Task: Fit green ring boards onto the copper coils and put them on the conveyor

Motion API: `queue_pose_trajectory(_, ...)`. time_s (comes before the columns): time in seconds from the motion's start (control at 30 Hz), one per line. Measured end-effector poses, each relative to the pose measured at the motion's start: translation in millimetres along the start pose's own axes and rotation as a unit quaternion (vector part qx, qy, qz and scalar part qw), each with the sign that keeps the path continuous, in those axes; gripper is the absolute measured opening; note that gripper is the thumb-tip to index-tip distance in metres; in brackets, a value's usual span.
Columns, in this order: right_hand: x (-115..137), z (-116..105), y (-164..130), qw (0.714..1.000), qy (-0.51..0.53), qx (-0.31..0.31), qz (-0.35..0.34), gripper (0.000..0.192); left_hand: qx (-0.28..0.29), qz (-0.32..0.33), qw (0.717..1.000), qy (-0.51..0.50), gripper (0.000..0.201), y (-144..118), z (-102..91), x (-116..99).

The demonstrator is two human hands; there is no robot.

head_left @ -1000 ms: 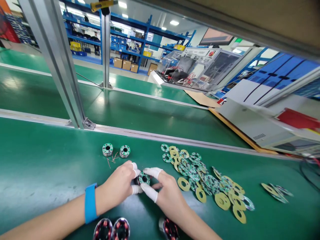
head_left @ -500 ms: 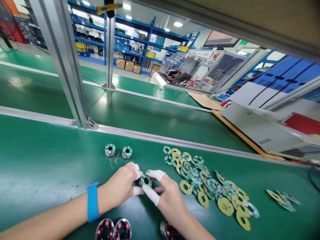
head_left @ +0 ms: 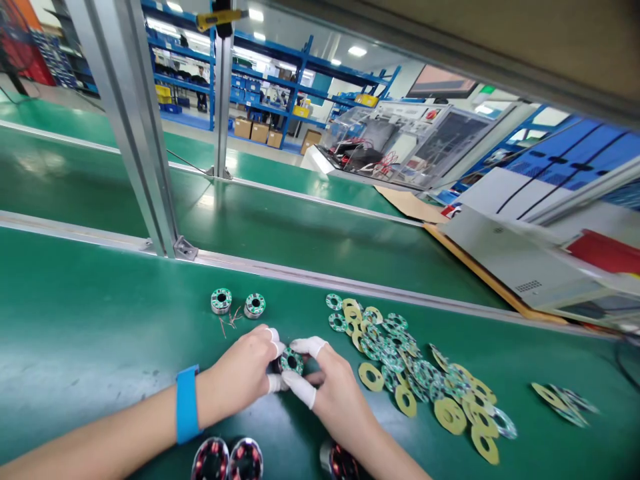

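Observation:
Between my two hands sits a motor stator with a green ring circuit board [head_left: 291, 361] on top, near the bench's middle. My left hand [head_left: 250, 365] grips its left side, with white finger cots on the thumb and fingertips. On the right, my right hand [head_left: 327, 380] pinches the board's edge with cot-covered thumb and finger. Two stators topped with green boards, one [head_left: 221, 301] and another [head_left: 255, 305], stand beyond my left hand, with bits of copper wire [head_left: 231, 322] between them. A heap of ring circuit boards [head_left: 395, 353], some yellow side up, spreads right of my right hand.
Bare copper-wound stators [head_left: 246, 460] stand at the near edge, with another [head_left: 340, 461] beside my right forearm. A few loose ring boards [head_left: 563, 402] lie far right. An aluminium post [head_left: 125, 127] rises at left, and a metal rail [head_left: 300, 277] runs behind the parts.
Both hands keep their hold on the stator and its board, with hardly any movement. The view has shifted very slightly.

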State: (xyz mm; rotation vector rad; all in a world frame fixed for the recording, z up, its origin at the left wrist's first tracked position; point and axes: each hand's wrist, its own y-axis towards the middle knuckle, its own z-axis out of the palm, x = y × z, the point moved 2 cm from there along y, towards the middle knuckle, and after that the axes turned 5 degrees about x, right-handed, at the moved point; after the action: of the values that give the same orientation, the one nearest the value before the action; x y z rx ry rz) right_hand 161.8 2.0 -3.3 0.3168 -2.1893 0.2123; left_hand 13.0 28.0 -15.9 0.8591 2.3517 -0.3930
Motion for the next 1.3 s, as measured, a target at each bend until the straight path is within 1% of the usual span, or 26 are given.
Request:
queue_pose_trajectory(0.1,-3,-5,3,0.999,0.024,0.02,0.016,0.032,-0.006,-0.011,1.0,-0.004,0.02,-1,-3.6,1)
queue_pose_trajectory(0.17,-3,-18,7,0.998,0.046,0.037,0.023,0.038,-0.001,-0.033,0.999,0.012,0.023,-4,-9.8,3)
queue_pose_trajectory(0.2,-3,-27,8,0.997,0.051,0.054,0.024,0.036,0.004,-0.047,0.999,0.027,0.024,-8,-14.1,4)
queue_pose_trajectory(0.23,-2,-37,8,0.996,0.05,0.075,0.021,0.032,0.008,-0.062,0.997,0.044,0.024,-13,-19.1,5)
queue_pose_trajectory(0.27,0,-47,7,0.993,0.04,0.113,0.018,0.025,0.01,-0.076,0.995,0.06,0.023,-20,-24.7,6)
queue_pose_trajectory(0.33,5,-65,1,0.977,0.001,0.214,0.004,0.015,0.013,-0.105,0.99,0.09,0.018,-37,-37.0,11)
queue_pose_trajectory(0.4,9,-76,-8,0.954,-0.044,0.295,-0.023,0.018,0.012,-0.14,0.983,0.116,0.014,-56,-49.8,20)
queue_pose_trajectory(0.43,10,-79,-13,0.946,-0.063,0.314,-0.039,0.02,0.008,-0.158,0.979,0.13,0.013,-65,-56.3,26)
queue_pose_trajectory(0.5,11,-77,-23,0.94,-0.091,0.321,-0.071,0.028,-0.005,-0.195,0.968,0.159,0.014,-81,-68.9,42)
queue_pose_trajectory(0.6,11,-64,-34,0.939,-0.136,0.302,-0.094,0.041,-0.028,-0.246,0.949,0.196,0.019,-99,-85.8,65)
queue_pose_trajectory(0.67,10,-55,-38,0.942,-0.156,0.281,-0.1,0.038,-0.045,-0.276,0.931,0.233,0.025,-106,-95.1,72)
queue_pose_trajectory(0.73,9,-48,-38,0.954,-0.142,0.244,-0.103,0.036,-0.071,-0.295,0.908,0.288,0.028,-109,-101.9,67)
queue_pose_trajectory(0.8,5,-43,-36,0.969,-0.104,0.2,-0.101,0.044,-0.119,-0.294,0.885,0.34,0.026,-105,-104.8,51)
queue_pose_trajectory(0.83,2,-40,-34,0.976,-0.082,0.177,-0.096,0.048,-0.144,-0.278,0.882,0.352,0.026,-100,-103.6,41)
queue_pose_trajectory(0.87,-1,-36,-33,0.982,-0.06,0.154,-0.089,0.051,-0.162,-0.247,0.892,0.343,0.028,-92,-100.2,30)
queue_pose_trajectory(0.9,-5,-32,-31,0.987,-0.043,0.131,-0.081,0.054,-0.158,-0.198,0.916,0.311,0.03,-83,-93.9,19)
queue_pose_trajectory(0.97,-13,-22,-30,0.993,-0.025,0.086,-0.071,0.057,-0.103,-0.052,0.977,0.181,0.035,-60,-74.7,-1)
queue_pose_trajectory(1.0,-16,-17,-31,0.995,-0.024,0.061,-0.069,0.056,-0.05,0.009,0.993,0.109,0.043,-49,-62.9,-9)
queue_pose_trajectory(1.03,-18,-12,-32,0.996,-0.03,0.038,-0.07,0.054,-0.005,0.05,0.998,0.048,0.051,-38,-51.4,-14)
queue_pose_trajectory(1.07,-19,-9,-33,0.996,-0.039,0.017,-0.074,0.051,0.026,0.077,0.997,-0.003,0.056,-30,-40.6,-17)
queue_pose_trajectory(1.1,-20,-7,-35,0.995,-0.051,-0.005,-0.082,0.047,0.044,0.094,0.994,-0.042,0.06,-22,-30.9,-19)
queue_pose_trajectory(1.13,-19,-6,-36,0.993,-0.066,-0.026,-0.096,0.045,0.049,0.102,0.991,-0.071,0.061,-16,-22.6,-19)
queue_pose_trajectory(1.2,-17,-6,-40,0.982,-0.11,-0.069,-0.137,0.04,0.041,0.108,0.988,-0.101,0.057,-8,-9.7,-17)
queue_pose_trajectory(1.3,-10,-9,-44,0.956,-0.181,-0.111,-0.201,0.027,0.032,0.115,0.987,-0.105,0.043,-4,1.0,-14)
